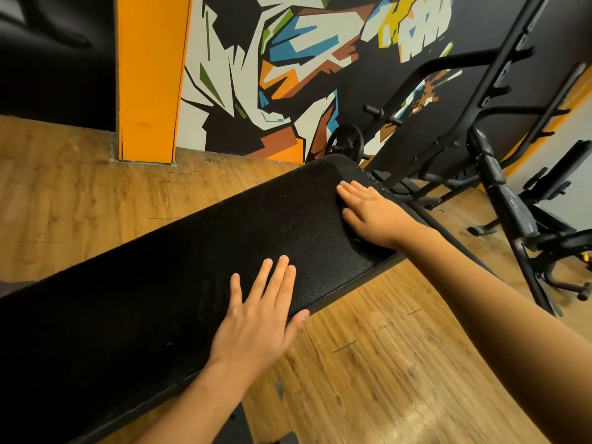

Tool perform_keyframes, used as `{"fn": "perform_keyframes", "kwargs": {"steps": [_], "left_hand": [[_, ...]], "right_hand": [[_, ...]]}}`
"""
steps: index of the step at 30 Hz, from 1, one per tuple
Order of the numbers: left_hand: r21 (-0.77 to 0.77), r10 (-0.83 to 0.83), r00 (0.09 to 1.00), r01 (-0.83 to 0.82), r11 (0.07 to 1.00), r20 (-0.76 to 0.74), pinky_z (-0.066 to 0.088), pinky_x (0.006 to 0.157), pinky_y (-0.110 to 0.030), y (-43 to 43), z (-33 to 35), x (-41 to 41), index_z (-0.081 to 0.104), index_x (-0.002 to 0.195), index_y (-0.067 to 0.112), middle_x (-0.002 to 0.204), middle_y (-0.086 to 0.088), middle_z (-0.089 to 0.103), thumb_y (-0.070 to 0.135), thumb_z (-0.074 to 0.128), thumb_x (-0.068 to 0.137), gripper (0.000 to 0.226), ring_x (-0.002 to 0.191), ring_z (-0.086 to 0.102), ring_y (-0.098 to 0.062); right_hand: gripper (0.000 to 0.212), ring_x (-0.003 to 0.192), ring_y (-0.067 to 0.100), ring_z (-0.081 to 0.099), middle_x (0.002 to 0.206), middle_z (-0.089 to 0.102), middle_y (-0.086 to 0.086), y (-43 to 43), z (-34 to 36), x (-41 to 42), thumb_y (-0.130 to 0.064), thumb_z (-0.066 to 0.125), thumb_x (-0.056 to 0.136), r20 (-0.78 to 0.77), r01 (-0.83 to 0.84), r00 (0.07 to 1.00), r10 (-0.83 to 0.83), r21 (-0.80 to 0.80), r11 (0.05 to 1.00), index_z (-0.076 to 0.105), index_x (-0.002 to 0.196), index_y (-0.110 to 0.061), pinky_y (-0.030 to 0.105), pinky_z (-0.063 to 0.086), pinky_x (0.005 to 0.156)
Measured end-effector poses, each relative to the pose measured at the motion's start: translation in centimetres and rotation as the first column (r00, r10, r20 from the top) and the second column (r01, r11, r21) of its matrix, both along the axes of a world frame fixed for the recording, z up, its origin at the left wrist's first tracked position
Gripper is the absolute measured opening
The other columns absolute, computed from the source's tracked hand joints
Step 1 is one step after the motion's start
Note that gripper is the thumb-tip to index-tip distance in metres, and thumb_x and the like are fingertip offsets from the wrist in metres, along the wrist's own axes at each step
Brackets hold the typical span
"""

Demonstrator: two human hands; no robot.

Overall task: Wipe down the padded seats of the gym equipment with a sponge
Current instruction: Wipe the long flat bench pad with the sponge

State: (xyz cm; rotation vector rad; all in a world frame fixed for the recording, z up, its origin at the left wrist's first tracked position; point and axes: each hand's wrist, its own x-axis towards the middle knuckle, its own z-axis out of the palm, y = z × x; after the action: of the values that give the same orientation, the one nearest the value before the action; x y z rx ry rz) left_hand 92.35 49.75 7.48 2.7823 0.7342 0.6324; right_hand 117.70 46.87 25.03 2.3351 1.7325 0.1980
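Note:
A long black padded bench seat [192, 267] runs diagonally from lower left to upper right. My left hand [256, 322] lies flat on its near edge, fingers straight and the thumb hooked over the side. My right hand [371, 213] presses flat on the far end of the pad with straight fingers, and the padding dents beneath it. No sponge shows in the head view. Whether anything lies under the right palm cannot be told.
A wooden floor [384, 363] surrounds the bench. An orange pillar [150, 75] and a painted mural wall [288, 59] stand behind. A black rack [448, 123] with a weight plate [344, 142] and another padded bench [512, 203] crowd the right side.

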Motion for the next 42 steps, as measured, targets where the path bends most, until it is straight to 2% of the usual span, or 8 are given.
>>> {"fn": "perform_keyframes", "kwargs": {"steps": [4, 9, 14, 17, 24, 29, 39, 42], "left_hand": [[-0.003, -0.006, 1.000, 0.006, 1.000, 0.016, 0.045, 0.100, -0.068, 0.1, -0.1, 0.1, 0.037, 0.154, 0.008, 0.162, -0.010, 0.033, 0.058, 0.026, 0.103, 0.072, 0.146, 0.037, -0.031], [0.027, -0.008, 0.999, 0.007, 1.000, 0.043, 0.044, 0.100, -0.069, 0.3, -0.4, 0.3, 0.038, 0.154, 0.007, 0.162, -0.011, 0.033, 0.058, 0.026, 0.104, 0.072, 0.146, 0.037, -0.032], [0.028, -0.015, 0.999, 0.013, 1.000, 0.052, 0.043, 0.101, -0.069, 0.4, -0.7, 0.6, 0.037, 0.154, 0.007, 0.162, -0.011, 0.032, 0.058, 0.026, 0.104, 0.072, 0.147, 0.036, -0.031], [0.033, -0.012, 0.999, 0.010, 0.999, 0.049, 0.043, 0.101, -0.069, 0.4, -0.6, 0.5, 0.037, 0.154, 0.007, 0.162, -0.011, 0.032, 0.058, 0.025, 0.104, 0.072, 0.147, 0.036, -0.031], [0.021, -0.005, 0.999, 0.004, 1.000, 0.041, 0.044, 0.102, -0.069, 0.2, -0.4, 0.3, 0.036, 0.154, 0.007, 0.162, -0.011, 0.032, 0.058, 0.023, 0.104, 0.072, 0.148, 0.034, -0.030], [0.019, -0.002, 1.000, 0.001, 1.000, 0.021, 0.042, 0.103, -0.069, 0.1, -0.3, 0.2, 0.034, 0.155, 0.008, 0.163, -0.011, 0.031, 0.058, 0.022, 0.104, 0.072, 0.148, 0.034, -0.030], [0.011, 0.010, 1.000, -0.010, 1.000, -0.006, 0.041, 0.103, -0.068, -0.2, 0.1, 0.1, 0.035, 0.154, 0.008, 0.162, -0.010, 0.031, 0.058, 0.025, 0.103, 0.072, 0.147, 0.035, -0.030], [0.012, 0.008, 1.000, -0.008, 1.000, -0.005, 0.041, 0.103, -0.068, -0.1, 0.1, 0.1, 0.035, 0.154, 0.008, 0.162, -0.010, 0.032, 0.058, 0.025, 0.103, 0.073, 0.147, 0.035, -0.030]], "right_hand": [[0.059, 0.157, 0.023, 0.008, 0.170, 0.014, 0.006, 0.3, 0.0, 0.2, -0.032, 0.033, 0.111, 0.001, -0.029, 1.000, 0.029, 0.010, 1.000, 0.015, 0.163, -0.013, 0.039, 0.003, 0.126], [0.058, 0.154, 0.031, 0.019, 0.166, 0.024, 0.012, 6.0, 0.2, 2.3, -0.033, 0.031, 0.109, 0.035, -0.033, 0.999, 0.032, 0.011, 0.999, 0.021, 0.161, -0.008, 0.049, 0.012, 0.125], [0.049, 0.134, 0.031, 0.041, 0.147, 0.048, 0.016, 12.3, 0.7, 3.1, -0.035, 0.034, 0.107, 0.070, 0.019, 0.997, -0.020, 0.018, 1.000, 0.043, 0.144, -0.005, 0.050, 0.027, 0.114], [0.048, 0.134, 0.031, 0.042, 0.147, 0.048, 0.014, 14.0, 1.2, 3.2, -0.037, 0.036, 0.107, 0.067, 0.049, 0.997, -0.048, -0.005, 0.999, 0.046, 0.143, -0.007, 0.049, 0.028, 0.114], [0.051, 0.141, 0.032, 0.035, 0.155, 0.040, 0.018, 11.0, 1.1, 2.4, -0.031, 0.034, 0.108, 0.023, 0.048, 0.999, -0.049, 0.012, 0.999, 0.036, 0.151, -0.004, 0.047, 0.027, 0.116], [0.060, 0.156, 0.026, 0.014, 0.169, 0.019, 0.009, 3.6, 0.8, 0.6, -0.036, 0.033, 0.110, -0.016, 0.003, 1.000, -0.003, 0.018, 1.000, 0.018, 0.162, -0.011, 0.042, 0.009, 0.125], [0.060, 0.157, 0.016, 0.001, 0.171, 0.008, -0.002, -6.1, 0.9, -1.1, -0.040, 0.029, 0.110, -0.034, 0.005, 0.999, -0.004, 0.008, 1.000, 0.011, 0.164, -0.020, 0.039, -0.001, 0.126], [0.063, 0.158, 0.021, 0.002, 0.171, 0.011, 0.002, -5.4, 1.0, -0.5, -0.046, 0.019, 0.108, 0.046, -0.029, 0.998, 0.030, -0.014, 0.999, 0.014, 0.163, -0.017, 0.041, -0.003, 0.125]]}}
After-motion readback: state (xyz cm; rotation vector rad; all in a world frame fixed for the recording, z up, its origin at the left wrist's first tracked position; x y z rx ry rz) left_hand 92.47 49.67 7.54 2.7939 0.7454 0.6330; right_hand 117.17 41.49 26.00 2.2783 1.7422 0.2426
